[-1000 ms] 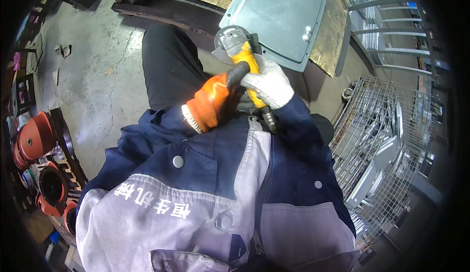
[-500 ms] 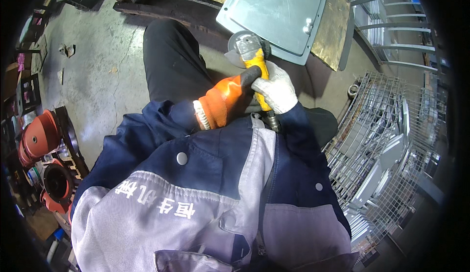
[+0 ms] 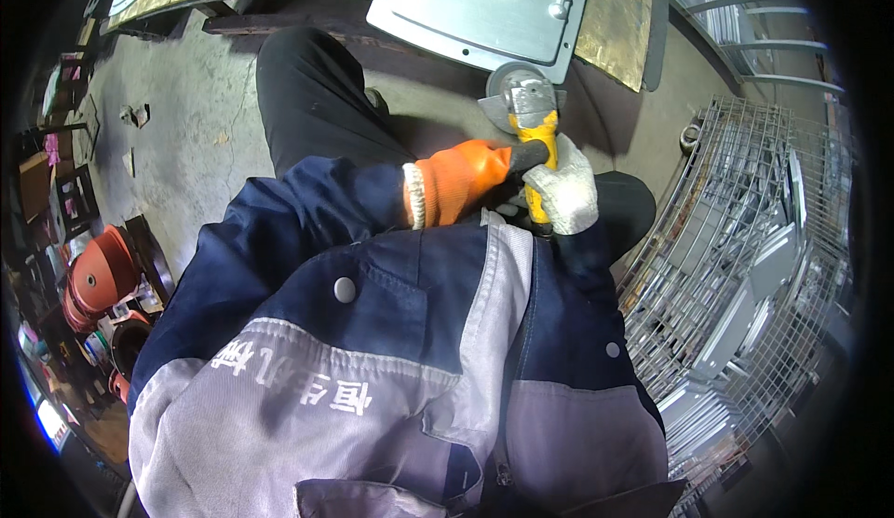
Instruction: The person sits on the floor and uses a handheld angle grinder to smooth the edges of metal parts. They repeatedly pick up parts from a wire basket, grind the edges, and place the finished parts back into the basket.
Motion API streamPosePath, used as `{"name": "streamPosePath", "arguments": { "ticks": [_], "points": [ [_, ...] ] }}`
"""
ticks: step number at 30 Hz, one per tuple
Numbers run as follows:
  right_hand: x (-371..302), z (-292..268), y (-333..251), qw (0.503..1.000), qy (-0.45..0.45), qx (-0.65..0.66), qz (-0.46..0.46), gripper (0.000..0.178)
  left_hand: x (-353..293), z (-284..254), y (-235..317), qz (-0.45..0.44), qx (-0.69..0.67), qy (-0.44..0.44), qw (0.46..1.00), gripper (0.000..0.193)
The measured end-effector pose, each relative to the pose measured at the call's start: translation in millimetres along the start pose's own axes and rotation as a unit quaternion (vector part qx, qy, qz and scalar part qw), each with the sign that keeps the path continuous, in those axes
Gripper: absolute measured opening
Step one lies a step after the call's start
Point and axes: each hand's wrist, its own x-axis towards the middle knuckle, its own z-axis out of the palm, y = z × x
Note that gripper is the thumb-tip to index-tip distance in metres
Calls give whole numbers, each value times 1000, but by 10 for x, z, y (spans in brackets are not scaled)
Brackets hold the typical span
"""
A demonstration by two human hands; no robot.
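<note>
**Q:** State of the hands?
**A:** Left hand (image 3: 466, 175), orange-gloved, is wrapped against the yellow grinder (image 3: 539, 138) with dark fingertips on its body; right hand (image 3: 565, 192), white-gloved, is closed around the handle. The tool sits right of centre in the upper half of the frame.

**Q:** Principal hazard?
**A:** Disc (image 3: 506, 80) overlaps the lower edge of the grey panel (image 3: 475, 17) in view; contact cannot be confirmed, nor whether the disc spins. If it were running, a brush against that edge could, in my judgement, cause kickback or a scratch.

**Q:** Others?
**A:** The handle end lies close to the jacket (image 3: 512, 285); loose cloth might snag. Slack glove fabric slipping forward could likewise meet the disc.
</note>
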Motion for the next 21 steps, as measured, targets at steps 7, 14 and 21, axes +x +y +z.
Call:
{"name": "streamPosePath", "arguments": {
  "ticks": [7, 14, 21],
  "points": [
    [-36, -552, 266, 980, 95, 174, -12, 21, 420, 137, -16, 19, 0, -74, 997, 36],
    [-123, -1066, 842, 854, -60, 516, -34, 47, 943, -416, -43, 126, -238, -59, 961, 48],
    [-103, -1118, 1031, 821, -98, 562, -20, 46, 821, -856, -72, 299, 8, -23, 954, 46]
  ]
}}
